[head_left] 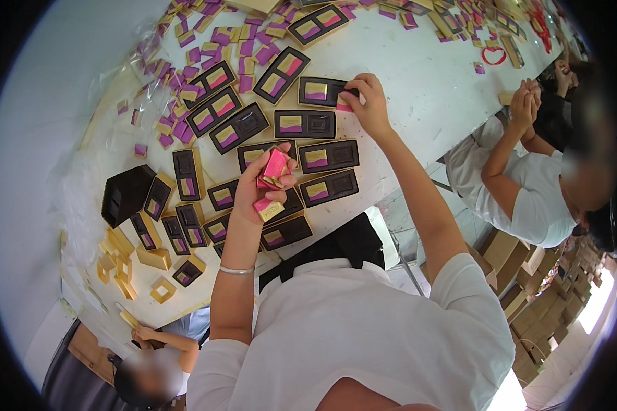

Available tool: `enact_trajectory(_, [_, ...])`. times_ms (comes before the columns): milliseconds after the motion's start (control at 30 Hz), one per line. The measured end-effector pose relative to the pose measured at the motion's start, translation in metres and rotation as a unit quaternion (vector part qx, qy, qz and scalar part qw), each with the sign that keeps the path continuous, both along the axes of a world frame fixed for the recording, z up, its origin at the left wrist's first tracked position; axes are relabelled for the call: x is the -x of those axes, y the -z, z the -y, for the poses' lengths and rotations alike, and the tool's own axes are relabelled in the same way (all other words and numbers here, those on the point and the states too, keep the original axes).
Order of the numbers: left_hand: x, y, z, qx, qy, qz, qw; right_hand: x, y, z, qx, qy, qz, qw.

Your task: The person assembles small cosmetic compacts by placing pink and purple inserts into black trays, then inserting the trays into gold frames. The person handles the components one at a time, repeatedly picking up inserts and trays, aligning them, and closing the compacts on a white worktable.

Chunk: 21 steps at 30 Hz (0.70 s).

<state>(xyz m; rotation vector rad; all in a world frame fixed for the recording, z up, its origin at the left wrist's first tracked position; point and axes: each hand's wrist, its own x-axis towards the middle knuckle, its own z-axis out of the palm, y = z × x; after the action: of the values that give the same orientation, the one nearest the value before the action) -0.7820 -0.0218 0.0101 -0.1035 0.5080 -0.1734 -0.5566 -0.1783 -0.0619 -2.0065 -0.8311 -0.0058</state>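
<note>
My left hand [252, 183] is closed around several small pink-and-gold packets [276, 166], one of them jutting out by the wrist. Over at the right, my right hand [370, 108] pinches a pink packet [343, 105] at the right compartment of a black-lined gold box [330, 90]. That box's left compartment holds a purple-and-gold packet [315, 90]. Just below it lies another box [305, 124] with a purple packet on the left and a bare black recess on the right. A tilted box [282, 75] farther up has a purple and a pink packet in it.
Several similar boxes [329, 188] crowd the white table [418, 96]. Loose purple-and-gold packets [245, 48] spread across the far left. Gold sleeves [154, 257] and a black tray [127, 195] stand at the left. A person [511, 185] sits at the right, another [151, 370] at lower left.
</note>
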Motion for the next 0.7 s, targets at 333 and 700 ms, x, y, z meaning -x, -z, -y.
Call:
enact_trajectory(333, [0.007,0.008,-0.003,0.011,-0.007,0.026,1.000,0.003,-0.006,0.009,0.053,-0.039,0.072,0.995])
enact_trajectory(700, [-0.017,-0.014,0.001,-0.067,0.018,-0.010,0.998,-0.013,0.028,-0.002,-0.009,0.022,-0.086,0.996])
